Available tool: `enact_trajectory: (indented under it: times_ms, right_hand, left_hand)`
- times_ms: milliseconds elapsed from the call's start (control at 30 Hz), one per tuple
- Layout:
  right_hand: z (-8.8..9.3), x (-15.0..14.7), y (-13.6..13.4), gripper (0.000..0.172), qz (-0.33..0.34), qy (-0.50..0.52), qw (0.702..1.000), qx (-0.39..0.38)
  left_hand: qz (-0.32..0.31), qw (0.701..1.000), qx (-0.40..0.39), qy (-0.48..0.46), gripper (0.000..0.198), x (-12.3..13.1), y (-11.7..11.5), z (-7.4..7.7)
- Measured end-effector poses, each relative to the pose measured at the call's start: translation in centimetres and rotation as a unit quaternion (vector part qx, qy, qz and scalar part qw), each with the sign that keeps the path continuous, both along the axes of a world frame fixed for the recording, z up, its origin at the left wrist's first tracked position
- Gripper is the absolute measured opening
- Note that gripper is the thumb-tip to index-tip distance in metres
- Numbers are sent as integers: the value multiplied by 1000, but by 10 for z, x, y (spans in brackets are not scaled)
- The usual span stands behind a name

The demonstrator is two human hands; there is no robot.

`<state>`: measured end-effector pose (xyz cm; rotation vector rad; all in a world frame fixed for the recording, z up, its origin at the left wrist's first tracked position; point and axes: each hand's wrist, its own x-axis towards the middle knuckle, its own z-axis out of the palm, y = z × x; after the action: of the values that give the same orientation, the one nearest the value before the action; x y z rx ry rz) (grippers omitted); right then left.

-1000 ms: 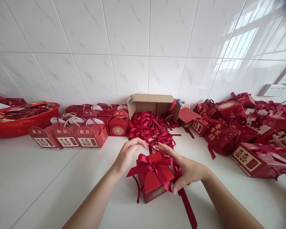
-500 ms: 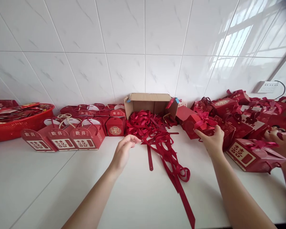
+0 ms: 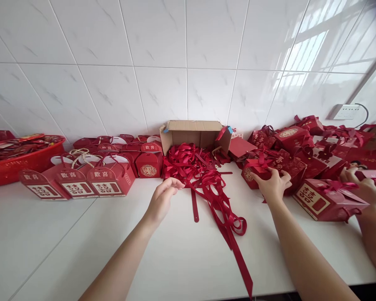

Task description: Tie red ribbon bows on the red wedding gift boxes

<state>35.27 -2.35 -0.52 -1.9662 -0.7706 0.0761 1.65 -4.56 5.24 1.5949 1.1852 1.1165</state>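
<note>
Got bowed red box [image 3: 250,168] in right hand [image 3: 273,185], right of centre, low at white counter [image 3: 163,263]; can't tell if fully resting on it. Gripping between thumb and bent fingers: thumb at near side, other fingers over to the right, with bow just beyond fingertips. Leaving medallion face exposed, left of thumb.

With left hand [image 3: 163,198], keeping well apart from bowed box. Holding thumb and index close together, right by loose ribbon [image 3: 228,213] near its pile end; can't tell if pinching it or just beside it. Trailing from there toward near edge of counter, past flat strap [image 3: 194,207].

Behind: ribbon pile [image 3: 186,161], spilling out of cardboard box [image 3: 194,125]. Off to the left: three double-happiness boxes [image 3: 109,184] in a row, then red basin [image 3: 25,165]. Right of bowed box: heaped red boxes [image 3: 319,161], plus single box [image 3: 330,202] near another person's hand [image 3: 371,188].
</note>
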Motion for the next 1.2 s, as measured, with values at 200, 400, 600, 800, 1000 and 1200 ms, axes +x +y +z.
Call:
enact_trajectory:
  times_ms: [200, 400, 600, 800, 1000, 1200]
  right_hand:
    - [-6, -3, 1, 73, 42, -20, 998, 33]
    - [-12, -10, 21, 75, 76, -35, 996, 25]
    - [-8, -4, 53, 77, 73, -29, 997, 5]
    - [0, 9, 63, 81, 86, -44, 994, -45]
    - [32, 16, 62, 68, 65, -144, 980, -124]
    - [73, 36, 103, 43, 79, -236, 960, -130]
  left_hand:
    - [2, 1000, 1, 14, 19, -1, 0, -3]
    - [-12, 1000, -6, 17, 19, 0, 1, -6]
    - [-19, 999, -8, 33, 18, 7, -3, -4]
    - [-33, 998, -16, 48, 17, 7, 0, -10]
    - [-44, 996, -26, 68, 16, 4, 0, -12]
    - [-40, 996, -33, 75, 15, 1, 4, -14]
